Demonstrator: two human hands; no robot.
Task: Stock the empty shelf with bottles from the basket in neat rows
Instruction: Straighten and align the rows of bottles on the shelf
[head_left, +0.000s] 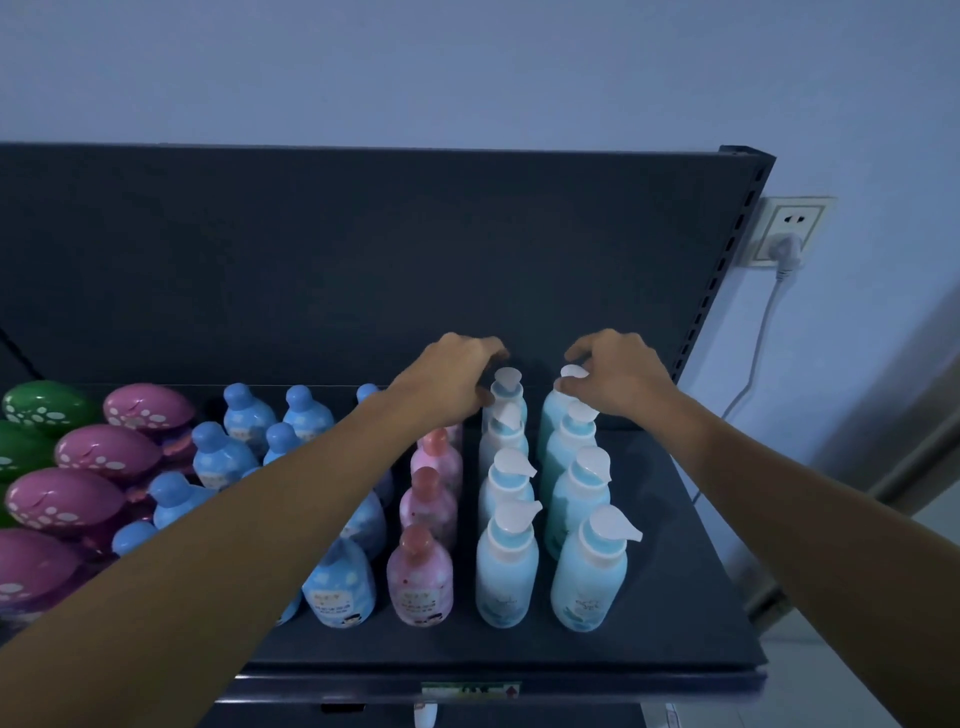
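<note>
Both forearms stretch from the bottom edge over the shelf (675, 571), the left crossing above the blue bottles (340, 582) and beside the pink bottles (421, 577), the right passing over the bare right end. Two columns of pump bottles (506, 566) stand four deep, with most spouts pointing right. They look like light, stiff plastic with smooth, probably slippery sides and a tall, tippy build. The neck under the pump head seems the surest hold, since the head itself may turn. At the back, the left hand (457, 379) curls thumb and fingers round the neck of the left rear bottle (508, 387), knuckles up. The right hand (618, 371) pinches the pump head of the right rear bottle (571, 372) between thumb and fingertips, wrist bent slightly inward. Both bottles stand upright on the shelf, close to the back panel (363, 260). No basket shows.
</note>
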